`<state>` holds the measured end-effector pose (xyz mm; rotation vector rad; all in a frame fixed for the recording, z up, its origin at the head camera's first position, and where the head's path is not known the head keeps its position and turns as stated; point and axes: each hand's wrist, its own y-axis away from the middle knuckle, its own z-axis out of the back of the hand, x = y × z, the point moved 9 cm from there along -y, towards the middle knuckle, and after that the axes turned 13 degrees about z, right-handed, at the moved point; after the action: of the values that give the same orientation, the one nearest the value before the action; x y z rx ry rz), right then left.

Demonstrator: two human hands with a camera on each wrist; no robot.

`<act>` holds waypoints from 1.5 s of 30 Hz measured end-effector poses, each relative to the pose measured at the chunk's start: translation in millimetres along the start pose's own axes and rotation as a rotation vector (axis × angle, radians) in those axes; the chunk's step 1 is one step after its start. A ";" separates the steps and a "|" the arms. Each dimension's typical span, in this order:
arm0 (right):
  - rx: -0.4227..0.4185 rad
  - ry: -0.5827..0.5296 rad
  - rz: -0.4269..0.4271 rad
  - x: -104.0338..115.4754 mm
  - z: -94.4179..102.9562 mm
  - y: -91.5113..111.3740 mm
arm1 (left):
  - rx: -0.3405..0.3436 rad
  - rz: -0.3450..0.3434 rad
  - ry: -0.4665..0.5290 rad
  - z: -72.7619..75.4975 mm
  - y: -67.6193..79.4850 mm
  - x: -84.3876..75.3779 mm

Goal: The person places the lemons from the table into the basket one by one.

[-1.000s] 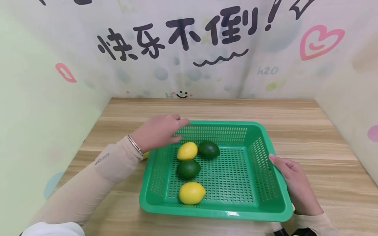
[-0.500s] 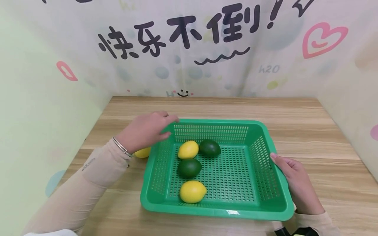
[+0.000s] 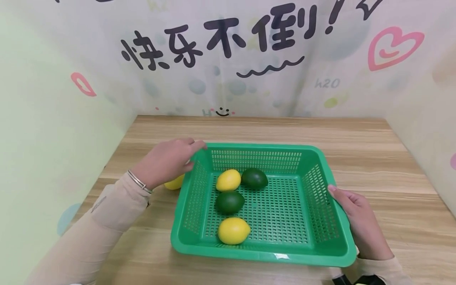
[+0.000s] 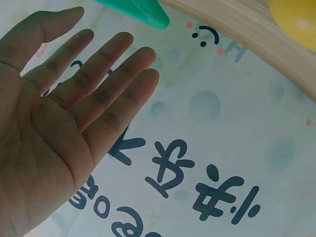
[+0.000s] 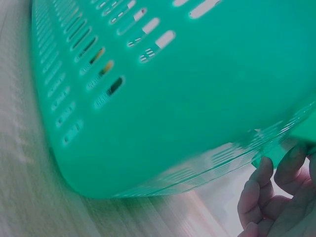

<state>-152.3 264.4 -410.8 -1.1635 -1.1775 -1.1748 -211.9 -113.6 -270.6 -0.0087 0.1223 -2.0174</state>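
Backdrop: white wall sheet [image 3: 270, 95] with bold black writing [image 3: 221, 37], a pink heart [image 3: 395, 48] to the right and a small smiling face [image 3: 222, 112] low down near the table edge.
Table: pale wood-grain top [image 3: 142, 245], running back to the sheet.
Basket: green plastic with slotted walls, standing mid-table, its rim [image 3: 263, 257] facing up; whether its base lies flat cannot be told.
Fruit inside: four pieces, all towards the left half — back lemon [image 3: 228, 180] touching or just beside the back green fruit [image 3: 254, 179], front green fruit [image 3: 229, 202] just in front of that lemon, and front lemon [image 3: 234, 231] near the front wall.
Fruit outside: side lemon [image 3: 173, 183] on the table, just beside the basket's left wall, partly hidden by the hand and wrist.
Left hand [image 3: 169, 161]: at the back left corner of the basket, palm bare, fingers long and slightly spread; the left wrist view shows a gap between fingertips and green plastic.
Right hand [image 3: 360, 219]: gripping the basket's right side — thumb over the rim, fingers bent beneath it on the outside.
Sleeves: beige left sleeve [image 3: 82, 237] with a silver bangle [image 3: 139, 181] at the wrist; beige right sleeve [image 3: 379, 269] beside a black strap [image 3: 368, 280], cut off by the lower edge.
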 end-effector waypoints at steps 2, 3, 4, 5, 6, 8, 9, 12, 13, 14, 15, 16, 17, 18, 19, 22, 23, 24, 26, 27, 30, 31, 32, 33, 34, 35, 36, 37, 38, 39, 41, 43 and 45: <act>-0.004 -0.010 -0.001 0.0 0.0 0.6 | -0.010 -0.003 0.011 1.0 1.9 0.5; -0.005 -0.015 -0.003 -0.1 0.0 0.9 | -0.020 -0.008 0.017 2.1 3.0 0.6; -0.007 -0.020 -0.004 -0.1 -0.1 1.1 | -0.030 -0.013 0.021 3.2 4.0 0.8; -0.008 -0.023 -0.004 0.0 -0.2 1.3 | -0.039 -0.016 0.026 4.2 5.2 1.4; -0.009 -0.025 -0.004 0.1 -0.3 1.4 | -0.047 -0.017 0.030 4.9 6.3 2.5; -0.013 -0.025 -0.003 0.4 -0.1 1.4 | -0.051 -0.011 0.036 5.6 8.5 5.3; -0.013 -0.025 -0.004 0.4 0.0 1.4 | -0.048 -0.006 0.036 5.5 9.4 6.7; -0.017 -0.022 -0.003 0.4 0.4 1.3 | -0.016 0.027 0.054 2.9 12.3 13.2; -0.017 -0.019 -0.002 0.2 0.5 1.3 | -0.004 0.036 0.064 1.8 13.2 15.3; -0.019 -0.020 -0.004 -0.2 0.6 1.4 | 0.004 0.044 0.074 0.7 14.0 17.3; -0.020 -0.019 -0.006 -0.6 0.7 1.4 | 0.010 0.047 0.079 -0.6 15.0 19.0; -0.020 -0.017 -0.005 -0.9 0.8 1.5 | 0.015 0.053 0.084 -2.0 16.1 20.9; -0.019 -0.017 -0.006 -1.3 0.7 1.5 | 0.020 0.055 0.087 -3.8 17.0 22.8; -0.017 -0.014 -0.006 -1.6 0.6 1.5 | 0.023 0.057 0.086 -5.5 17.9 24.4; -0.016 -0.013 -0.006 -1.8 0.6 1.5 | 0.030 0.060 0.084 -7.7 18.7 26.3; -0.013 -0.011 -0.004 -1.8 0.6 1.4 | 0.052 0.080 0.081 -14.6 21.1 32.3; -0.012 -0.011 -0.004 -1.8 0.5 1.3 | 0.062 0.089 0.085 -17.0 21.7 34.6; -0.011 -0.011 -0.003 -1.6 0.6 1.2 | 0.071 0.099 0.089 -18.9 22.4 36.7; -0.011 -0.012 -0.003 -1.6 0.6 1.2 | 0.091 0.128 0.105 -22.5 23.3 41.6; -0.008 -0.015 -0.003 -1.6 0.4 1.0 | 0.102 0.146 0.116 -24.1 23.6 44.3; 0.002 -0.019 0.008 -1.0 -0.1 0.2 | 0.131 0.197 0.146 -27.7 24.4 51.6; 0.004 -0.023 0.012 -0.9 -0.4 0.0 | 0.138 0.212 0.152 -28.6 24.7 53.8; 0.006 -0.030 0.014 -1.0 -0.5 -0.2 | 0.143 0.222 0.157 -29.4 25.0 55.5; 0.006 -0.035 0.018 -0.9 -0.5 -0.4 | 0.145 0.230 0.161 -30.2 25.3 57.1; 0.005 -0.036 0.019 -1.1 -0.4 -0.5 | 0.145 0.232 0.161 -30.9 25.7 58.1; 0.005 -0.039 0.019 -1.3 -0.5 -0.6 | 0.146 0.234 0.158 -32.0 26.1 59.2; 0.001 -0.041 0.017 -1.7 -0.2 -0.6 | 0.145 0.233 0.155 -33.3 26.6 60.0; -0.001 -0.042 0.014 -2.3 0.0 -0.5 | 0.142 0.232 0.147 -34.4 27.3 60.7; 0.000 -0.041 0.013 -2.6 0.2 -0.5 | 0.141 0.231 0.142 -35.8 28.0 61.3; -0.001 -0.036 0.013 -2.7 0.5 -0.2 | 0.141 0.232 0.138 -37.6 28.8 62.1; 0.007 -0.038 0.017 -2.3 0.4 -0.2 | 0.148 0.237 0.132 -41.8 30.6 63.7; 0.015 -0.039 0.023 -1.6 0.3 0.0 | 0.155 0.244 0.136 -46.1 31.9 65.1; 0.020 -0.036 0.027 -0.6 0.3 0.2 | 0.161 0.252 0.146 -50.6 32.6 66.9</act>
<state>-152.2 264.8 -411.4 -1.1862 -1.1947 -1.1237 -214.8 -183.6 -327.1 0.2452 0.0498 -1.7691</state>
